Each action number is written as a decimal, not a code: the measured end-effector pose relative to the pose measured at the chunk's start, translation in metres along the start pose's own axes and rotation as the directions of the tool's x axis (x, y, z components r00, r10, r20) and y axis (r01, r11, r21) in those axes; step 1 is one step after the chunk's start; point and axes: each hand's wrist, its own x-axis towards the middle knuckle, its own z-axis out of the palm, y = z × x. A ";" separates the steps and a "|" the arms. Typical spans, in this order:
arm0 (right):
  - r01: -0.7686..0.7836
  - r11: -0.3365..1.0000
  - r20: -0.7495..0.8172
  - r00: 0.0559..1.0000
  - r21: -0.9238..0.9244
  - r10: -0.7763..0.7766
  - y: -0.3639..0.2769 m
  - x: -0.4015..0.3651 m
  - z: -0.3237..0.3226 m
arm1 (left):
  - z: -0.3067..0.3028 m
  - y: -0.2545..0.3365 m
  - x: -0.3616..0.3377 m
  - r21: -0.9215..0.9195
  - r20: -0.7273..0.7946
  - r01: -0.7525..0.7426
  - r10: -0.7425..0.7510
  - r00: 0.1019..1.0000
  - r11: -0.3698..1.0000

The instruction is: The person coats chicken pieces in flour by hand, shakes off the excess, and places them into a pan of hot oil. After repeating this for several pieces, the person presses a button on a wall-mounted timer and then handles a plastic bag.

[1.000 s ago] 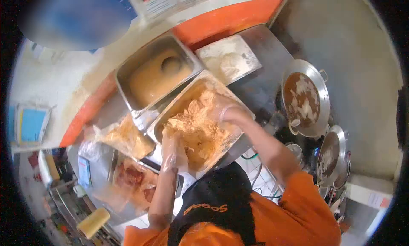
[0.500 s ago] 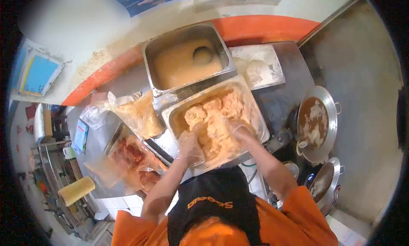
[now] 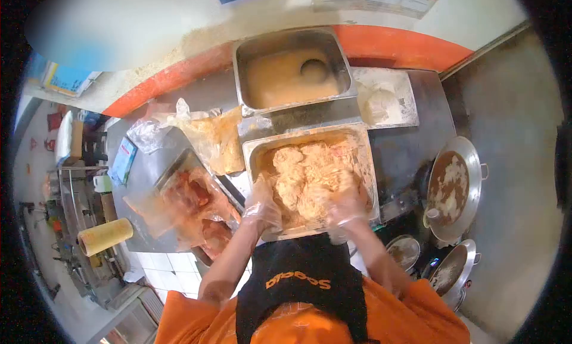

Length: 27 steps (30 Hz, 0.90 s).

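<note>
A metal tub in front of me holds lumpy chicken pieces thickly covered in pale orange flour coating. Both hands wear clear plastic gloves. My left hand is just inside the tub's left wall, its fingers stretched along the edge of the coated heap. Deep in the near right part of the tub, my right hand touches the coating; its fingers are smeared by motion. Behind stands a deep steel pan of cloudy orange liquid with a dark round thing in it.
Left of the tub lie an open plastic bag of orange powder and a tray of raw meat under plastic. A white floury tray is at the back right. Pans of frying oil stand at the right. A plastic-wrap roll is far left.
The view has turned, so the tub looks straighter and further right. My right hand has drawn nearer to me inside the tub. The chicken now sits more heaped towards the middle.
</note>
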 end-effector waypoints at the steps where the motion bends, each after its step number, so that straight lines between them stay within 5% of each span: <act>1: 0.064 0.958 0.028 0.998 -0.279 -0.058 0.027 0.015 0.014 | 0.004 -0.066 0.023 -0.231 -0.003 0.023 -0.025 1.000 0.973; 2: 0.063 0.958 0.029 0.998 -0.280 -0.057 0.052 0.031 0.042 | -0.011 0.072 -0.025 -0.626 0.109 0.222 -0.198 0.974 0.748; 3: -0.039 0.903 -0.065 0.995 0.428 0.073 0.077 0.049 0.077 | 0.004 0.086 -0.013 -0.625 0.111 0.221 -0.195 0.975 0.749; 4: -0.040 0.380 -0.053 0.971 0.924 0.232 0.091 0.064 0.102 | 0.015 0.097 -0.004 -0.662 0.152 0.360 -0.353 0.923 0.657; 5: -0.034 0.379 -0.061 0.970 0.925 0.236 0.084 0.080 0.116 | 0.020 0.102 0.001 -0.690 0.203 0.482 -0.495 0.845 0.541; 6: -0.059 0.209 -0.001 0.961 0.976 0.278 0.063 0.097 0.126 | 0.024 0.094 0.007 -0.690 0.206 0.478 -0.485 0.850 0.544; 7: -0.078 0.027 0.066 0.949 0.997 0.307 0.047 0.107 0.130 | 0.030 0.072 0.018 -0.632 0.260 0.383 -0.281 0.924 0.674; 8: -0.073 0.020 0.063 0.948 0.997 0.312 0.032 0.096 0.114 | 0.035 0.047 0.026 -0.573 0.329 0.261 -0.074 0.942 0.777; 9: -0.133 -0.154 0.169 0.953 0.979 0.251 0.010 0.071 0.078 | 0.036 0.037 0.030 -0.522 0.406 0.115 0.127 0.905 0.845; 10: -0.187 -0.310 0.248 0.954 0.932 0.170 -0.001 0.062 0.051 | 0.032 0.070 0.024 -0.522 0.405 0.099 0.144 0.903 0.847; 11: -0.176 -0.305 0.236 0.957 0.936 0.171 0.002 0.067 0.047 | 0.026 0.129 0.004 -0.549 0.398 0.358 -0.140 0.907 0.756; 12: -0.134 0.027 0.120 0.946 0.991 0.301 0.008 0.065 0.055 | 0.023 0.155 -0.015 -0.565 0.406 0.591 -0.429 0.807 0.576; 13: -0.126 0.363 -0.023 0.925 0.923 0.380 0.007 0.053 0.053 | 0.023 0.147 -0.020 -0.562 0.413 0.605 -0.442 0.796 0.564; 14: -0.237 0.538 0.047 0.938 0.809 0.342 0.019 0.037 0.040 | 0.021 0.138 -0.020 -0.578 0.400 0.596 -0.443 0.802 0.558; 15: -0.239 0.539 0.048 0.937 0.808 0.345 0.027 0.029 0.034 | 0.017 0.130 -0.016 -0.591 0.386 0.581 -0.437 0.813 0.560; 17: 0.024 0.331 -0.181 0.874 0.943 0.452 0.035 0.018 0.024 | 0.010 0.115 -0.002 -0.615 0.355 0.546 -0.419 0.836 0.568; 18: -0.032 0.019 0.017 0.833 0.999 0.553 0.014 0.002 -0.005 | 0.011 0.106 0.001 -0.628 0.339 0.532 -0.415 0.844 0.569; 19: -0.037 0.019 0.020 0.833 0.999 0.553 0.023 0.010 0.002 | 0.016 0.097 0.006 -0.628 0.340 0.534 -0.419 0.842 0.566; 21: 0.157 -0.408 -0.037 0.957 0.899 0.288 0.058 0.052 0.034 | 0.030 0.093 0.028 -0.390 -0.170 0.325 -0.415 0.894 0.862; 22: 0.214 -0.318 -0.136 0.958 0.924 0.251 0.072 0.083 0.049 | 0.029 0.113 0.028 -0.392 -0.169 0.323 -0.413 0.895 0.862; 23: 0.218 -0.314 -0.141 0.958 0.924 0.251 0.073 0.104 0.053 | 0.022 0.147 0.023 -0.450 0.005 0.293 -0.326 0.945 0.843; 24: 0.147 -0.343 -0.016 0.934 0.928 0.357 0.065 0.121 0.058 | 0.019 0.166 0.021 -0.507 0.173 0.278 -0.220 0.960 0.816; 25: 0.079 -0.380 0.111 0.885 0.921 0.453 0.060 0.128 0.062 | 0.023 0.168 0.026 -0.506 0.173 0.278 -0.220 0.960 0.816; 26: 0.079 -0.380 0.110 0.886 0.922 0.451 0.062 0.129 0.063 | 0.028 0.168 0.032 -0.343 0.187 0.255 -0.201 0.962 0.904; 27: 0.021 -0.229 0.079 0.904 0.973 0.420 0.062 0.128 0.064 | 0.031 0.165 0.036 -0.168 0.202 0.217 -0.182 0.962 0.962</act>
